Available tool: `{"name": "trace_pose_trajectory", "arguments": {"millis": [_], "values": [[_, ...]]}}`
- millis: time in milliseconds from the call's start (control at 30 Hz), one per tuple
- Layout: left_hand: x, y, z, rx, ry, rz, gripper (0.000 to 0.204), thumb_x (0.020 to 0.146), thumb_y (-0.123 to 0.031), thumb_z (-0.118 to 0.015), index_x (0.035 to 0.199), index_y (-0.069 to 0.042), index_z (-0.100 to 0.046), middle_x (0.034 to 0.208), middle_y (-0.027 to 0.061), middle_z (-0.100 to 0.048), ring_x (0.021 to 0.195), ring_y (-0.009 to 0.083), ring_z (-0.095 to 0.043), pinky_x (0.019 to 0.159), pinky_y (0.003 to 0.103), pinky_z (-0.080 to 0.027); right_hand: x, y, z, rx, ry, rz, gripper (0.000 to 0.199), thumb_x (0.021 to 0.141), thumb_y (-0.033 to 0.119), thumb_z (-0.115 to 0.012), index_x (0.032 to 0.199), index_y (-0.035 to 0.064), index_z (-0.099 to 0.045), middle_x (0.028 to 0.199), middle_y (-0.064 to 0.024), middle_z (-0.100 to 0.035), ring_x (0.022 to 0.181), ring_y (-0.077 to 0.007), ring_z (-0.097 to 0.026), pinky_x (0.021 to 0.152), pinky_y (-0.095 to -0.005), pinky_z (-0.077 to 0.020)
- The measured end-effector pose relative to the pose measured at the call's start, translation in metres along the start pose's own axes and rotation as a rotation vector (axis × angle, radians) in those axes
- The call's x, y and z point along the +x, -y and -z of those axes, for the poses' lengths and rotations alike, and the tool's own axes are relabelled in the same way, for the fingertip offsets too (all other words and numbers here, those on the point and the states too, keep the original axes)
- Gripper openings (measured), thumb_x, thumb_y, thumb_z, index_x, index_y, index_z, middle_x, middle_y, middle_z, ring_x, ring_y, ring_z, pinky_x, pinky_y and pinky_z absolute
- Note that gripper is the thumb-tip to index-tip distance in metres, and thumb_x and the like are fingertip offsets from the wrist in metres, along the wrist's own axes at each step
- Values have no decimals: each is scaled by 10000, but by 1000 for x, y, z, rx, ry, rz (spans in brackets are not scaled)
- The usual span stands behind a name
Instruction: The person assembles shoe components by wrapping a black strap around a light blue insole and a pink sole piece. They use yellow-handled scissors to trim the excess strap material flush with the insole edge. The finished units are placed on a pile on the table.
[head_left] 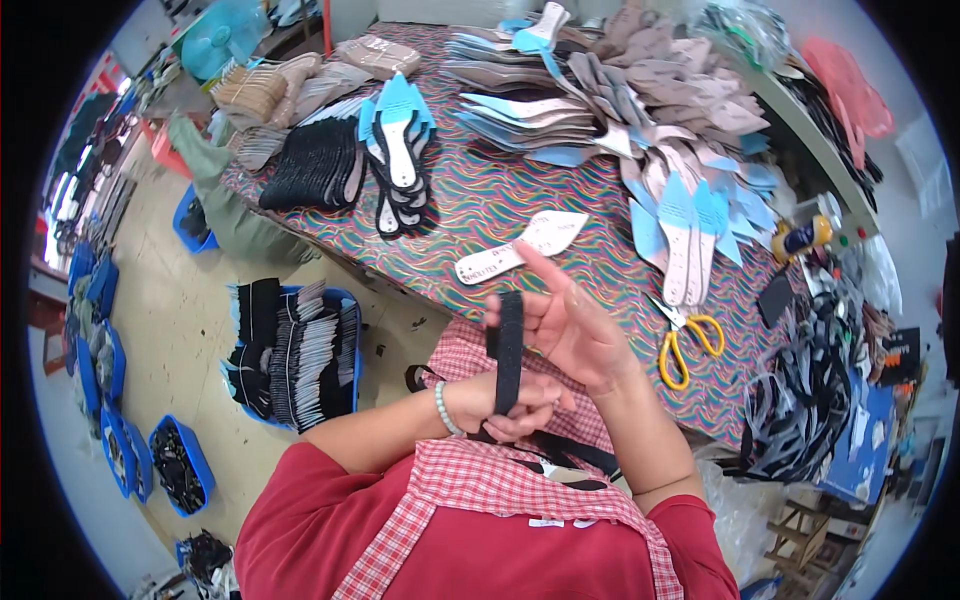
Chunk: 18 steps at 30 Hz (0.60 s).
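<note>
A black strap point(510, 345) runs upright between my two hands in front of my chest. Its lower part is pinched in my left hand point(510, 402), the fingers closed; a bead bracelet sits on that wrist. My right hand point(580, 335) has its index finger stretched out and its palm showing. Other fingers of this hand pass behind the strap's upper end, which seems looped over them. Beyond the hands, a white shoe insole point(523, 247) lies flat on the patterned table point(500, 200). To the right of my right hand rest yellow-handled scissors point(684, 340).
Stacked insoles point(540, 100) cover the far table, with black ones point(315, 165) at left. White-and-blue insoles point(690, 235) lie at right, near a bottle point(803, 236) and a heap of straps point(800, 410). A blue crate point(357, 350) of insoles stands left of me on the floor.
</note>
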<state>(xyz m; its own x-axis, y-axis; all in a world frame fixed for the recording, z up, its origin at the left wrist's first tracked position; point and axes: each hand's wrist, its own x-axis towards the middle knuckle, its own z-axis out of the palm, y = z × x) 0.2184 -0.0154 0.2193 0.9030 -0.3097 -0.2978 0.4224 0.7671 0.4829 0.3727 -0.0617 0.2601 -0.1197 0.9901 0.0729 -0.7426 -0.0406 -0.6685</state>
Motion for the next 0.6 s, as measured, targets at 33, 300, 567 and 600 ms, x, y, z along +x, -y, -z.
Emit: {"name": "trace_pose_trajectory", "arguments": {"millis": [33, 300, 567, 600], "values": [[-2, 0, 11, -44, 0, -51, 305, 994, -307, -446, 1151, -52, -503, 581, -8, -444, 358, 36, -306, 310, 178, -205, 5, 2, -5, 22, -48, 99, 643, 947, 344, -499, 1468, 88, -221, 1220, -176, -561, 1155, -278, -544, 1000, -404, -407], [8, -3, 73, 798, -290, -532, 446, 1012, -334, -360, 1352, -57, -440, 1243, 158, -541, 1126, 165, -525, 905, 326, -441, -8, 11, 10, -506, -575, 298, 259, 947, 49, -497, 1205, 36, -518, 1017, -86, -629, 674, -76, -545, 623, -208, -470], [48, -71, 32, -160, -283, -419, 378, 993, -289, -447, 1293, -60, -450, 713, -25, -473, 582, 86, -484, 529, 235, -436, -74, -65, 8, -870, -286, -186, 278, 944, 62, -504, 1216, 44, -557, 1082, -55, -651, 910, -151, -631, 771, -279, -511], [53, -69, 45, -238, -203, -455, 352, 1004, -300, -413, 1255, -60, -471, 694, -25, -437, 526, 67, -404, 452, 214, -350, -84, -57, 10, -892, -273, -202, 336, 939, 52, -507, 1274, 52, -522, 1151, -77, -632, 966, -173, -629, 804, -294, -508]]}}
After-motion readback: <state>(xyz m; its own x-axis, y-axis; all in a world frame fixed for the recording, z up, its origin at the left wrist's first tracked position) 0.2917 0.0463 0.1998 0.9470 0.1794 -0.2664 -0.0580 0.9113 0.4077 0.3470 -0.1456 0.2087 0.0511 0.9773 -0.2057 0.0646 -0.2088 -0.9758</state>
